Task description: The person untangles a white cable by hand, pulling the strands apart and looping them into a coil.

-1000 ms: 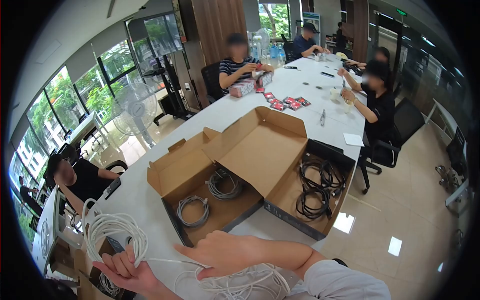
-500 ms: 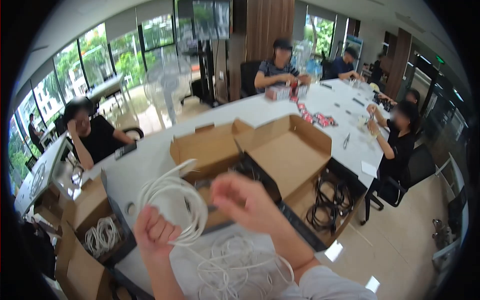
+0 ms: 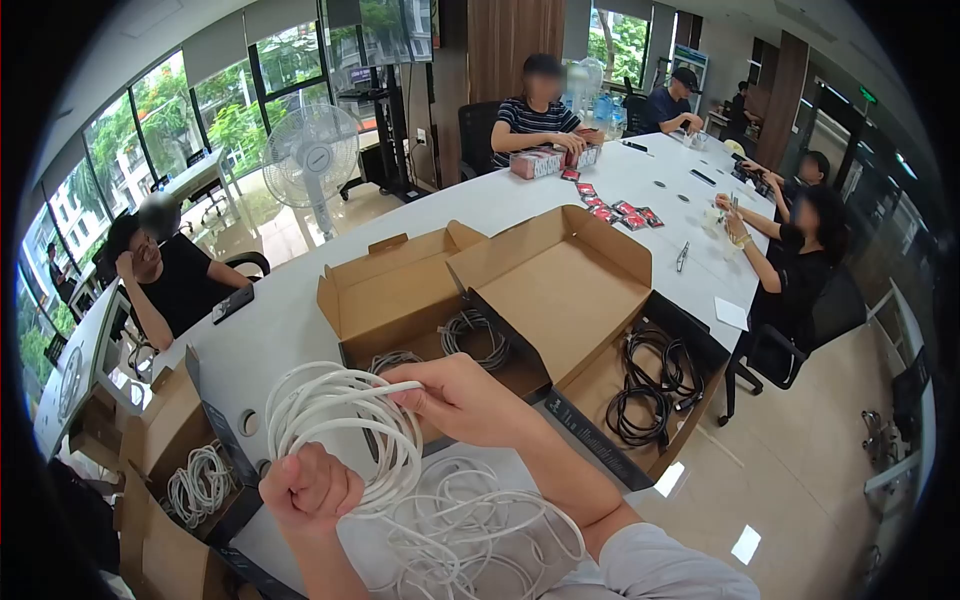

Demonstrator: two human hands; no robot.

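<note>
A white cable point(image 3: 285, 405) is looped into a coil of several turns in front of me. My left hand point(image 3: 310, 487) is closed in a fist round the lower part of that coil. At the coil's upper right, my right hand point(image 3: 455, 398) pinches a strand of the same cable between thumb and fingers. Below my hands, a loose tangle of white cable point(image 3: 470, 530) lies on the table and joins the coil. Part of the coil is hidden behind my left fist.
An open cardboard box point(image 3: 570, 280) holds black cables point(image 3: 655, 390). Another open box point(image 3: 400, 285) holds grey cables point(image 3: 475, 340). At left, a box point(image 3: 165, 430) holds a white cable bundle point(image 3: 200, 485). Red packets point(image 3: 625, 215) lie farther along the white table point(image 3: 420, 215); several people sit around it.
My right hand has moved from beside the coil to its upper right edge and now pinches a strand. The left hand still grips the coil. The view has shifted slightly.
</note>
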